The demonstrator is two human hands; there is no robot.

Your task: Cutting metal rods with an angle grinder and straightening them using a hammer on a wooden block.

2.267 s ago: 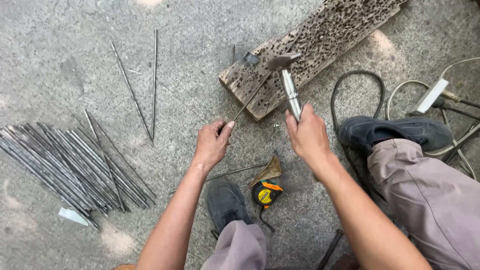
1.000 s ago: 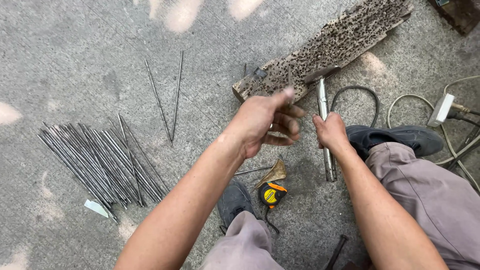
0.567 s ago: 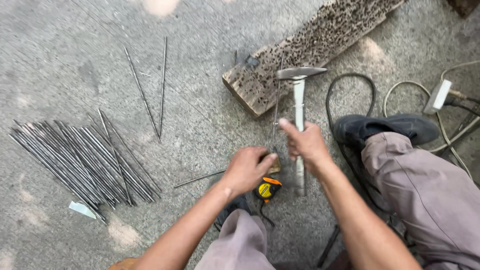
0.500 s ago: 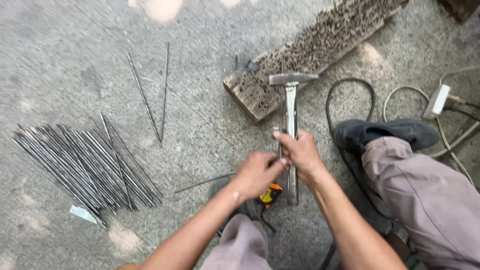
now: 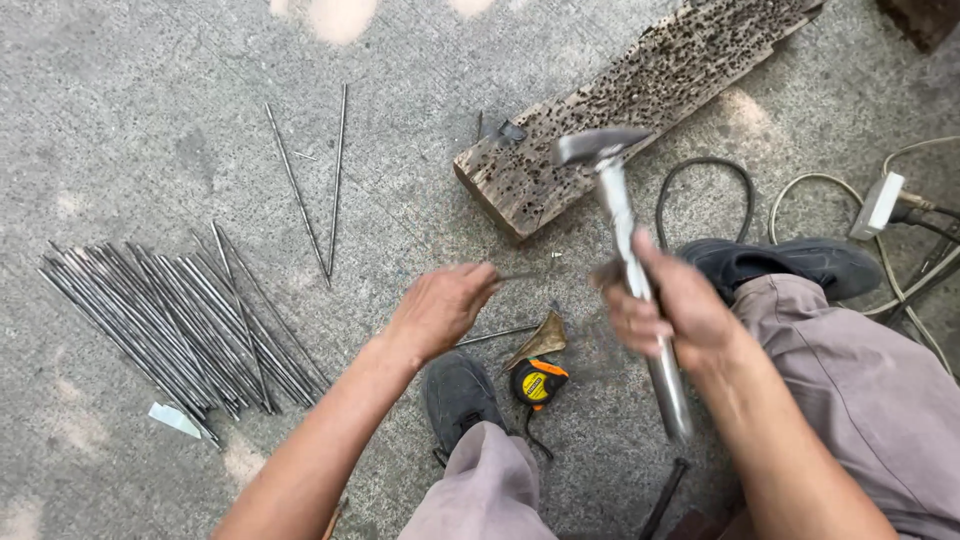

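My right hand grips the metal shaft of a hammer, whose head is raised near the end of a worn, hole-pitted wooden plank. My left hand pinches a thin metal rod by its end, low over the concrete floor. Another thin rod lies just below that hand. A yellow tape measure sits on the ground between my hands, beside a dry leaf.
A pile of several thin steel rods lies at left, with two loose rods above it. My dark shoes, a black cable loop and a white plug with cords are at right.
The left hand moved from the plank down to the ground and then took up a thin rod. The right hand swung the hammer upright, then tilted it with its head raised.
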